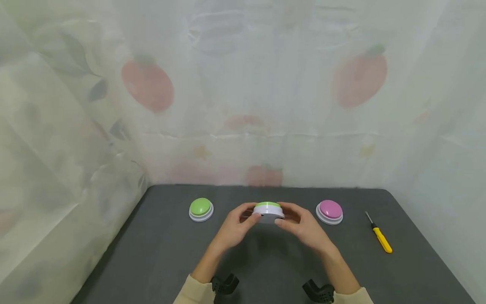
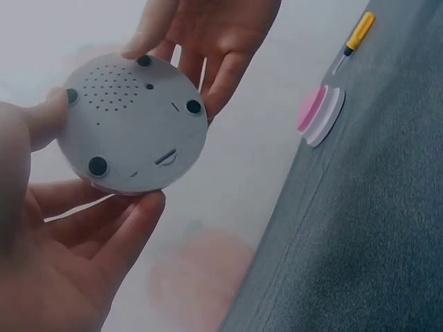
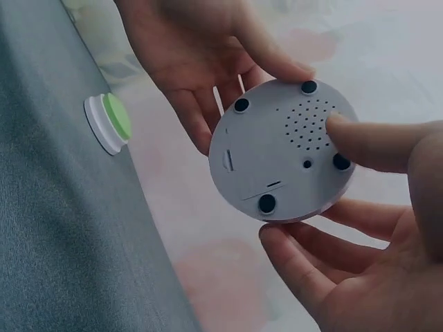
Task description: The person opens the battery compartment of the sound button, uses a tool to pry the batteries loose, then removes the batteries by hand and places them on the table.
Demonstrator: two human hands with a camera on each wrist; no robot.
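Note:
Between both hands a green-topped white push button point(image 1: 268, 209) is held up off the table. My left hand point(image 1: 234, 226) grips its left side, thumb on the near underside and fingers at the rim. On the opposite side my right hand point(image 1: 303, 226) grips it likewise. The wrist views show the button's round underside point(image 2: 131, 138), with a speaker-hole grid, dark round feet, a small screw hole and a battery cover point(image 3: 252, 166) outlined by a seam. The cover looks closed.
A second green push button point(image 1: 200, 209) rests on the dark table point(image 1: 167, 261) at left. A pink push button point(image 1: 329, 211) stands at right, and beyond it lies a yellow-handled screwdriver point(image 1: 381, 240). Patterned pale curtains point(image 1: 243, 84) enclose the back and sides.

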